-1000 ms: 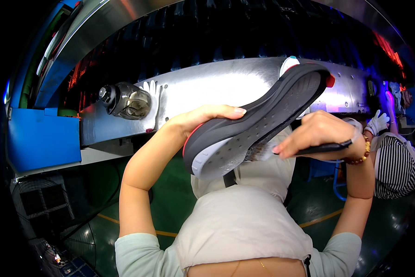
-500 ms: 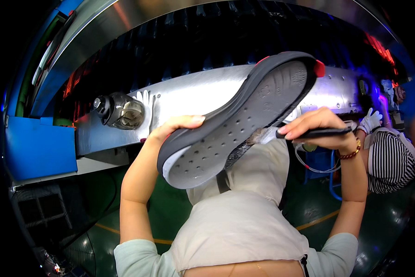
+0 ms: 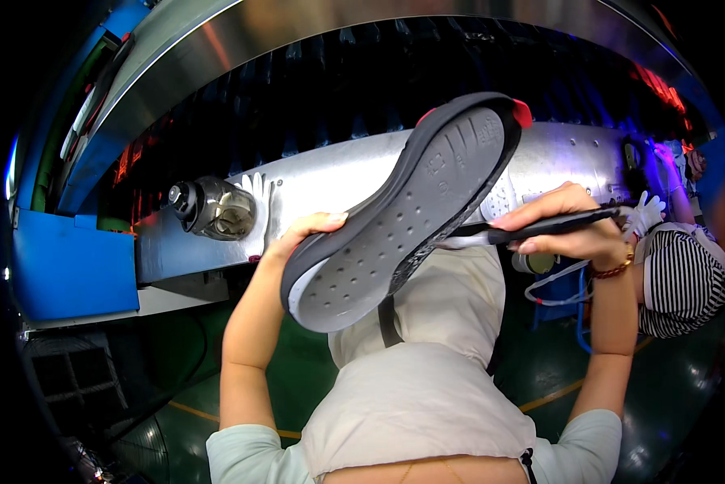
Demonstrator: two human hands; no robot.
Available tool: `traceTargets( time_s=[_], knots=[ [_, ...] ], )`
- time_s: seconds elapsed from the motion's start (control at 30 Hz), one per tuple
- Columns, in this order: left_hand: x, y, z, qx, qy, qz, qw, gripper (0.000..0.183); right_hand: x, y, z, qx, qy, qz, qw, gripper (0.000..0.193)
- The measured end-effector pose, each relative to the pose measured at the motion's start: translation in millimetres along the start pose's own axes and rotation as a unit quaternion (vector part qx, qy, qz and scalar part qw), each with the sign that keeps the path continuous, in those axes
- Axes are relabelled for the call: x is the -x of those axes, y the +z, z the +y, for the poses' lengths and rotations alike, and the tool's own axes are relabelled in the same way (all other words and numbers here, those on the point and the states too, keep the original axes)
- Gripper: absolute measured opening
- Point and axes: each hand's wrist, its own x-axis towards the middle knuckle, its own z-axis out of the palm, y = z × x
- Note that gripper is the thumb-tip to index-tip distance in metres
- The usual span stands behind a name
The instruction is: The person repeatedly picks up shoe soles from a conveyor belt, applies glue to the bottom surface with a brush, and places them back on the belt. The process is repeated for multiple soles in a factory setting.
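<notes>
A dark grey shoe sole (image 3: 403, 211) with red at its far end is held up tilted in front of me, its dimpled inner face toward me. My left hand (image 3: 307, 235) is closed on its left edge, thumb on the rim. My right hand (image 3: 568, 222) grips the black handle of a brush (image 3: 532, 232). The brush's pale head reaches the right side wall of the sole, about the middle of its length. The bristle tips are partly hidden at the edge.
Behind the sole runs a metal bench (image 3: 330, 173). On its left are a dark transparent bottle (image 3: 217, 210) and a white glove (image 3: 257, 214). A curved metal hood (image 3: 314, 32) arches over a dark opening. At right is a person in a striped cap (image 3: 685, 278), with a white-gloved hand (image 3: 645, 214).
The sole has shifted slightly left and turned a little more upright. The brush has turned, its head now lying flatter against the sole's right edge.
</notes>
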Motion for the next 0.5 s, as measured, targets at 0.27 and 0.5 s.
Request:
traceTargets(
  time_s=[0.27, 0.5],
  knots=[
    [-40.0, -17.7, -26.8, 0.161, 0.034, -0.138, 0.977, 0.038, -34.5, 27.5, 43.7, -0.129, 0.007, 0.233, 0.964, 0.015],
    [-59.3, -9.8, -37.8, 0.190, 0.042, -0.052, 0.980, 0.030, -55.4, 64.5, 74.4, 0.302, -0.100, 0.445, 0.837, 0.017]
  ],
)
